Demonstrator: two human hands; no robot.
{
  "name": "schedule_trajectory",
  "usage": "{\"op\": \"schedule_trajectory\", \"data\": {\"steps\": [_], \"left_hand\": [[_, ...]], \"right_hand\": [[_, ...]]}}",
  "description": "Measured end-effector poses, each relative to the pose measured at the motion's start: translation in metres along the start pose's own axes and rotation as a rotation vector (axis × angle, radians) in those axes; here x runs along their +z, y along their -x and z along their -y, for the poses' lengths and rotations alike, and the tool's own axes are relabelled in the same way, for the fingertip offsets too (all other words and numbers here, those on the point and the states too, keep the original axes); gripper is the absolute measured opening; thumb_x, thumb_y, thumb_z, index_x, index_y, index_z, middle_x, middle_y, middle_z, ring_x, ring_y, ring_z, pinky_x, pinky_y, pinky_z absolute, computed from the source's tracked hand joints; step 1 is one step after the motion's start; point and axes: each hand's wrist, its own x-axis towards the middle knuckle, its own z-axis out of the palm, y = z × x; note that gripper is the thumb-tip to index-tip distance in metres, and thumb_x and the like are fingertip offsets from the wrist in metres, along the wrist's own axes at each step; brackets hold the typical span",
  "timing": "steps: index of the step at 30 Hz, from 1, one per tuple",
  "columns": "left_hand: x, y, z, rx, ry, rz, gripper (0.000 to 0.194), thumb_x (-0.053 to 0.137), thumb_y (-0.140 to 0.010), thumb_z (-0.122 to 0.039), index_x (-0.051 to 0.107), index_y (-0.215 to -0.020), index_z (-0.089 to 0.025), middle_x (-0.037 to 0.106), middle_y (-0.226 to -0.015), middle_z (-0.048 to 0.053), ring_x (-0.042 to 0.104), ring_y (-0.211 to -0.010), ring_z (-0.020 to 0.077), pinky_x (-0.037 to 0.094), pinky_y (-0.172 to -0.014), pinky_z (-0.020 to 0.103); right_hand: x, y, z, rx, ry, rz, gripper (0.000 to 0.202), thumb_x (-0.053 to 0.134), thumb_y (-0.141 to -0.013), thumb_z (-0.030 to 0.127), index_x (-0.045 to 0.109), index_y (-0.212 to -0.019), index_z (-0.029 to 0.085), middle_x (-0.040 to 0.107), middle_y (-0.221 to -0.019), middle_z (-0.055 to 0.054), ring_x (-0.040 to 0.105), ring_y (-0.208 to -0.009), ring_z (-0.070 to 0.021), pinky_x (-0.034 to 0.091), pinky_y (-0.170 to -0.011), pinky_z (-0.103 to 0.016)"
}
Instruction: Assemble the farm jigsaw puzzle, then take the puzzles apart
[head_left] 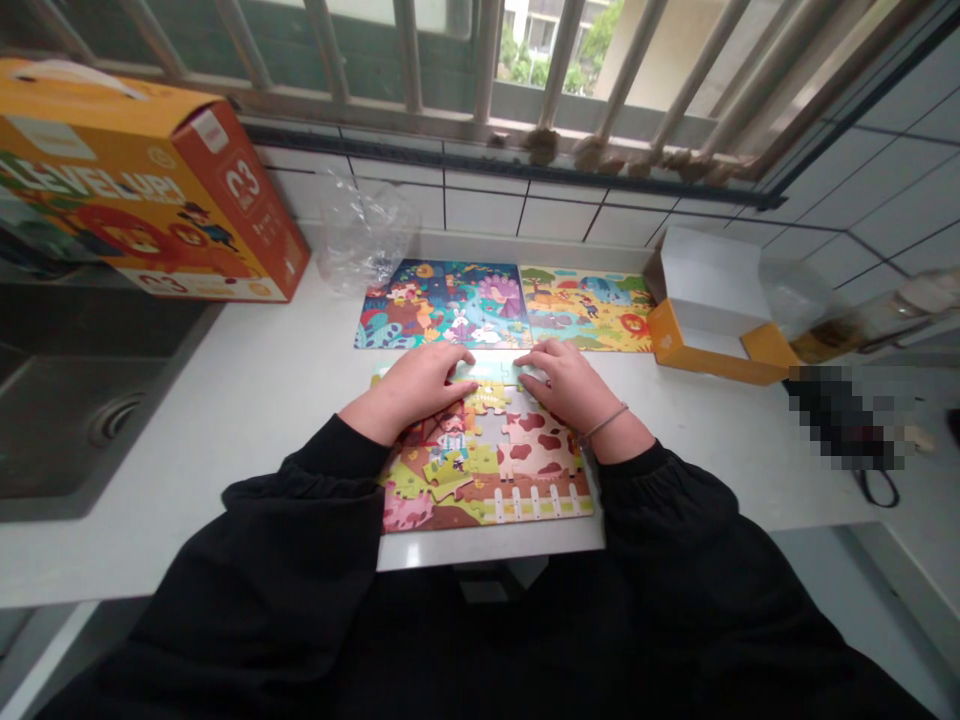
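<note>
Partly joined: farm puzzle (536, 445) on white table (697, 450), directly in front of the person, under both hands. Shows lower right and bottom edge mostly assembled. Still open near the middle, with grey gap (492, 430) left of the printed cow. Also has one loose-looking piece (450, 482) askew on the lower left, apparently not seated. Judging from this, well past halfway. Cannot tell about sections covered by the fingers.

Left hand (420, 385): on upper left part, partly open, thumb apart from forefinger, nothing seen between. Right hand (574, 385): on upper right part, similarly half open, thin bracelet (606, 424) at wrist. Cannot tell about anything beneath the fingertips.

Just beyond, side by side: night-scene puzzle (450, 305) and savanna puzzle (589, 310), both looking complete. To the left, clear plastic wrap (360, 235), large orange box (240, 215), dark sink (45, 420). To the right, open small box (705, 350), plus blurred dark object (840, 420). Behind, white tiled wall (484, 212) below barred window (409, 60).
</note>
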Motion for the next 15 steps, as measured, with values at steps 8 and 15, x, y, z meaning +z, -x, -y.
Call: {"op": "schedule_trajectory", "data": {"steps": [8,15], "left_hand": [[0.000,0.001,0.001,-0.001,-0.002,-0.007,0.039,0.076,-0.100,-0.042,0.075,-0.131,-0.019,0.073,-0.102,0.008,0.065,-0.090,0.0257,0.048,-0.081,0.037],[0.000,0.001,-0.001,0.011,0.004,-0.017,0.038,0.076,-0.100,-0.041,0.075,-0.130,-0.017,0.074,-0.101,0.009,0.065,-0.089,0.0252,0.048,-0.080,0.036]], "right_hand": [[0.000,0.001,0.004,-0.023,0.008,0.016,0.027,0.076,-0.106,0.035,0.083,-0.129,0.024,0.074,-0.128,-0.014,0.067,-0.116,-0.0335,0.056,-0.108,-0.053],[-0.015,0.000,0.043,-0.188,-0.094,0.031,0.020,0.073,-0.109,0.042,0.083,-0.119,0.028,0.080,-0.127,-0.011,0.069,-0.119,-0.0332,0.053,-0.109,-0.054]]}}
